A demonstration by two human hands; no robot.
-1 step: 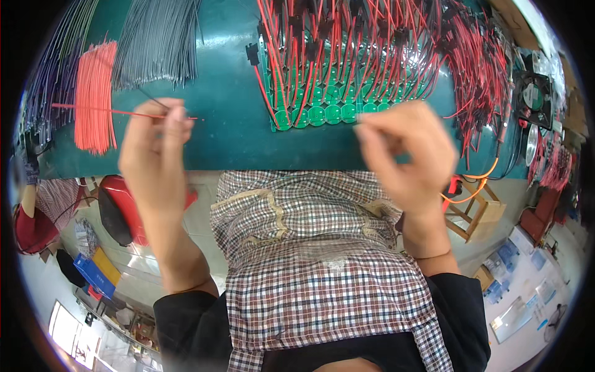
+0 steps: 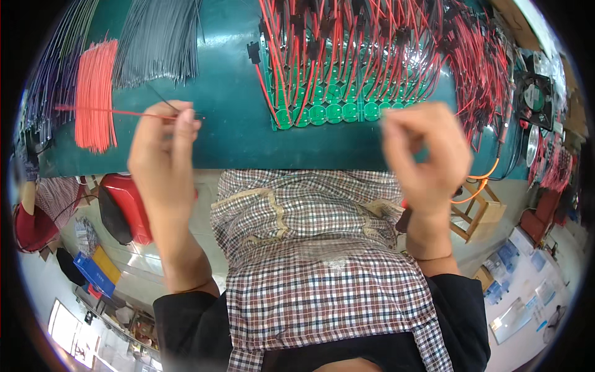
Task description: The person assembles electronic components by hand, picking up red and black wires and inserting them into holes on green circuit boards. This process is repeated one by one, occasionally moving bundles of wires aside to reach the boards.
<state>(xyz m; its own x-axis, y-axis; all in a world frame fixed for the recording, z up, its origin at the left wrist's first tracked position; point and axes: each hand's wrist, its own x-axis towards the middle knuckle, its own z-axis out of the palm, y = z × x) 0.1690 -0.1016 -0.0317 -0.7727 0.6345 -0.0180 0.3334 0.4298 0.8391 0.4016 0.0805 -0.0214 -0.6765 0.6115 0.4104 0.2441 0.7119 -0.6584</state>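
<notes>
My left hand [image 2: 162, 149] is closed in a pinch over the left part of the green table. Between its thumb and fingers is a thin red wire [image 2: 133, 113] lying crosswise, its end poking out past the fingertips. A dark wire [image 2: 160, 97] slants up from the same pinch. My right hand [image 2: 431, 149], blurred by motion, is curled with thumb and forefinger together; anything in it is too small to make out. It hovers by the near right edge of a panel of round green circuit boards [image 2: 334, 113]. Red and black wires with black connectors [image 2: 313, 49] stand on the panel.
A bundle of red wires [image 2: 96, 96] and a spread of grey wires [image 2: 161, 43] lie at the left. At the right are a heap of red and black wires [image 2: 474, 68], a black fan [image 2: 535, 99] and an orange cord [image 2: 489, 170]. Another person's arm [image 2: 28, 198] shows far left.
My right hand has moved right, away from the front of the circuit boards. My left hand has shifted slightly right with the wires in its pinch.
</notes>
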